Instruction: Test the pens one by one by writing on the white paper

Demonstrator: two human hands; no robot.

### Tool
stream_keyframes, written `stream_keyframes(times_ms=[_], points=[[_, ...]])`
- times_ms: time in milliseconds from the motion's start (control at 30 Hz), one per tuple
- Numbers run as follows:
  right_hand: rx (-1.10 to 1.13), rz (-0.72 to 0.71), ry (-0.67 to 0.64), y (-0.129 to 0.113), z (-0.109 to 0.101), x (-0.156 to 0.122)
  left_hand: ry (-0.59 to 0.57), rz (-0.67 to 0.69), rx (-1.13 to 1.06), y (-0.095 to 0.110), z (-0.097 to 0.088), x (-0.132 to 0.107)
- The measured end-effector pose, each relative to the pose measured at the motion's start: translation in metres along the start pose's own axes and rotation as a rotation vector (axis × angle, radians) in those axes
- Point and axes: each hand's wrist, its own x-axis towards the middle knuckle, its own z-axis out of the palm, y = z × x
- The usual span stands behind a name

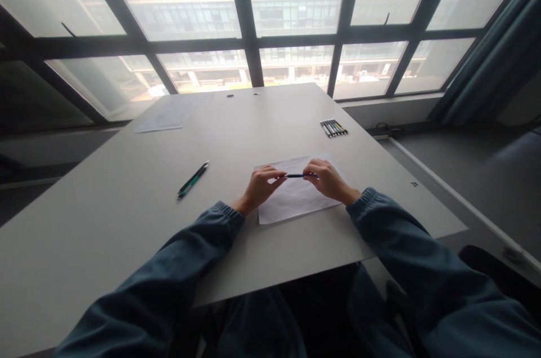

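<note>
Between my two hands is a slim dark pen (295,176) with blue parts, held level above a sheet of white paper (291,206). The fingertips of my left hand (262,184) pinch its left end. My right hand (324,179) grips the other end, its fingers covering part of the pen. Whether a cap sits on it is too small to tell. Off to the left, two pens (193,180), one black and one with a green part, lie side by side on the white table (236,144).
A row of several pens (333,128) lies toward the table's right edge. More paper sheets (169,113) lie at the far left, and a small dark round piece (230,96) sits near the back edge. Windows stand behind the table; a curtain (486,59) hangs at the right.
</note>
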Motion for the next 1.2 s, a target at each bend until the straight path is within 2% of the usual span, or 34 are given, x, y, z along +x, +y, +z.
stream_keyframes(times_ms=[200, 800, 933, 1200], points=[[0.006, -0.010, 0.004, 0.000, 0.000, -0.001, 0.003, -0.083, -0.038, 0.004, -0.001, 0.000], [-0.042, -0.076, 0.038, -0.009, -0.003, -0.001, 0.022, -0.155, 0.014, 0.005, -0.004, 0.001], [-0.036, -0.050, 0.012, -0.010, -0.003, -0.001, 0.036, -0.129, -0.013, 0.007, -0.004, 0.002], [-0.040, 0.017, 0.046, -0.008, -0.003, -0.002, 0.045, -0.140, -0.148, 0.005, -0.001, 0.002]])
